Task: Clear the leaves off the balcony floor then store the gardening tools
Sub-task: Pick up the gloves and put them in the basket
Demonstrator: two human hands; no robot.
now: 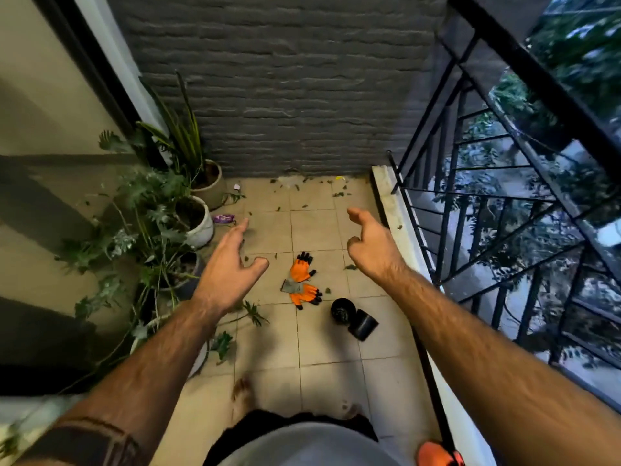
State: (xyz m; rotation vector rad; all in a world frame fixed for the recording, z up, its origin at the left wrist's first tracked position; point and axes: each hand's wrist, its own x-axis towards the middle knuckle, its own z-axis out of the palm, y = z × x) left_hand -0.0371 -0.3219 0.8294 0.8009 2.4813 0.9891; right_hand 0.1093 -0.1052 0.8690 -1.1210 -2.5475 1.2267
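Small green leaves [339, 194] lie scattered over the beige tiled balcony floor [322, 334], most of them near the grey brick wall. A pair of orange and black gardening gloves [302, 284] lies on the tiles between my arms. Two small black plastic pots [353, 317] lie just right of the gloves, one of them on its side. My left hand [228, 270] is stretched forward above the floor with fingers straight and holds nothing. My right hand [373, 243] is also raised, its fingers loosely curled, and is empty.
Potted plants [188, 216] line the left wall. A black metal railing [470, 230] on a white ledge [389, 203] closes the right side. A purple wrapper [223, 218] lies by the white pot. An orange object [437, 454] shows at the bottom edge. My bare feet stand on the tiles.
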